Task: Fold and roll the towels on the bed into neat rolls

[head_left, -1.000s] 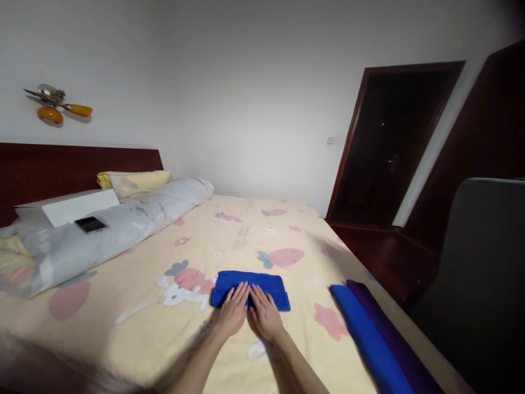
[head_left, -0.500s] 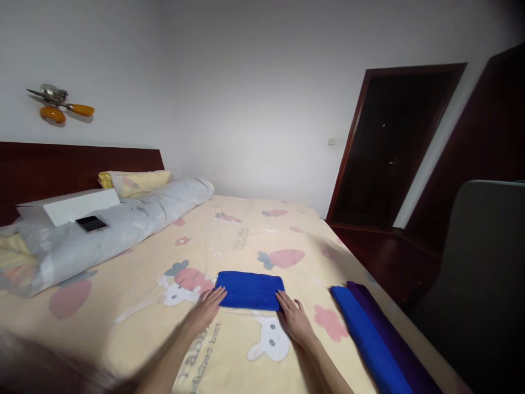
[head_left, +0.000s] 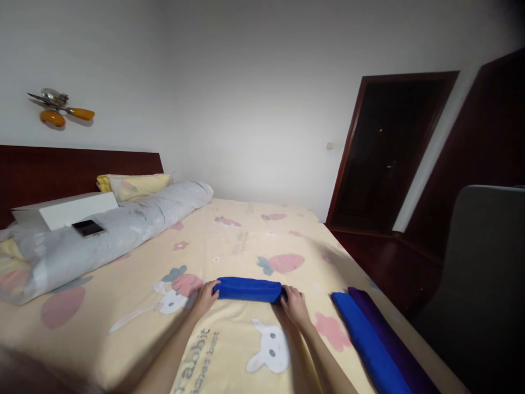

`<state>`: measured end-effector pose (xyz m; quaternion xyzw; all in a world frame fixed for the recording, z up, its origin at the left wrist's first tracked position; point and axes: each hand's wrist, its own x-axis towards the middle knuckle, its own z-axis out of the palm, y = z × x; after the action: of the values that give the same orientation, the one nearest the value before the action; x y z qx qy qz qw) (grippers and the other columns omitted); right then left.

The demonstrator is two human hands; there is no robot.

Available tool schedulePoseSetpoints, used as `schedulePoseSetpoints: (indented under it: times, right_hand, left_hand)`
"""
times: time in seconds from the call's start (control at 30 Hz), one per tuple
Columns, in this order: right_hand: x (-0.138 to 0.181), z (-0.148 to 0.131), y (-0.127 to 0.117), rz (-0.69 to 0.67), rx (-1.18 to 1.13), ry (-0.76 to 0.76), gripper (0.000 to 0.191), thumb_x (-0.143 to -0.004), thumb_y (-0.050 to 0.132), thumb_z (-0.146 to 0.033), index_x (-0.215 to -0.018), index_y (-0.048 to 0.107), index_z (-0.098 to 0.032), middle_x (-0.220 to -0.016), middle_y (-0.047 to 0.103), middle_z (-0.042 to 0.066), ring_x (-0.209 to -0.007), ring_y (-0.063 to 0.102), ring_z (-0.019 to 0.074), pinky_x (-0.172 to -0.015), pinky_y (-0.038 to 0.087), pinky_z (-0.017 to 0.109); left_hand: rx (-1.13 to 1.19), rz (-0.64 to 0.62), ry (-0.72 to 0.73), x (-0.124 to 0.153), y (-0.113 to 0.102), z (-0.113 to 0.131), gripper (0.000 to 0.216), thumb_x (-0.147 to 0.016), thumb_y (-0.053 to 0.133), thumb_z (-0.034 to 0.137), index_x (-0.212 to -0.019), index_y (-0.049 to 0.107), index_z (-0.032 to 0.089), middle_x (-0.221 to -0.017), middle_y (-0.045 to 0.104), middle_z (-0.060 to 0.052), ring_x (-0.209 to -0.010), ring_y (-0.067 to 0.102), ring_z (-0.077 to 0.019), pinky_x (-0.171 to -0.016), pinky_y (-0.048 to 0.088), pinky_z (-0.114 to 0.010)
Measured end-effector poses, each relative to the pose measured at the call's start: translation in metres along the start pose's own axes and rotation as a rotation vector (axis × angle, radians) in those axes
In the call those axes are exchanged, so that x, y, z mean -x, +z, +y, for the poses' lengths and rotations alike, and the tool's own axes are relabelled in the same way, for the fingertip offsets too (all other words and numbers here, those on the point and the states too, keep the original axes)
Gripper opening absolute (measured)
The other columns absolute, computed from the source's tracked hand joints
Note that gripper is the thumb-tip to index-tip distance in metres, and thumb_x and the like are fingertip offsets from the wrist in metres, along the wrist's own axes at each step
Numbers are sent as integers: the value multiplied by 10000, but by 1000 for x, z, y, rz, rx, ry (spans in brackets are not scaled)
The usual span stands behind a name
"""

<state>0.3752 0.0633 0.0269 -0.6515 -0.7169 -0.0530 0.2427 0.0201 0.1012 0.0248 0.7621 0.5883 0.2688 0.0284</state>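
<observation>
A folded blue towel [head_left: 248, 289] lies on the yellow cartoon-print bedsheet [head_left: 229, 241], its near edge lifted and folded over into a thick roll. My left hand [head_left: 203, 296] grips the towel's left end with curled fingers. My right hand [head_left: 294, 306] grips its right end the same way. Both forearms reach in from the bottom of the view.
A long blue cloth [head_left: 367, 339] and a purple cloth [head_left: 394, 339] lie side by side along the bed's right edge. A rolled grey quilt [head_left: 106, 230] with a phone [head_left: 87, 228] and a white box [head_left: 65, 209] sits at the headboard. A dark doorway [head_left: 389, 153] stands right.
My hands slid apart from the towel's middle to its two ends, then took hold of them. The towel's near edge has come up and folded, so it looks narrower.
</observation>
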Motion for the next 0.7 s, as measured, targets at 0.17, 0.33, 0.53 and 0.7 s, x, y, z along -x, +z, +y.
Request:
schedulePoseSetpoints:
  times: [0.17,0.33,0.53,0.7]
  right_hand:
    - [-7,-18,1,95,98,76,429,-918,335,-181,-1298,527,-129,-1207,610,203,-1079,557,319,-929,364,471]
    - [-4,-43,18,36,72,-116,451,-954,324,-223,-1376,483,-229,-1420,516,91,-1308,436,243,-1081,292,424]
    - [-2,-37,41,-187,11,-81,558,-955,363,-432,-1473,345,-224,-1537,354,91,-1425,296,266,-1126,242,542]
    - [1,-16,38,-152,50,-51,515,-957,351,-382,-1455,375,-253,-1508,407,89,-1405,338,256,-1103,264,575]
  left_hand:
    - [-125,97,-126,-6,10,16,429,-901,412,113,-1294,582,146,-1277,630,-161,-1188,578,-291,-1039,418,-494]
    - [-180,17,115,5,30,53,592,-875,380,55,-1426,443,263,-1513,427,-31,-1399,358,-193,-1159,281,-388]
    - [-265,-207,127,4,36,60,623,-896,397,196,-1507,282,240,-1574,286,-41,-1448,260,-228,-1161,244,-494]
    - [-297,-231,39,2,27,35,640,-891,376,191,-1510,257,306,-1566,306,-4,-1443,271,-217,-1122,292,-493]
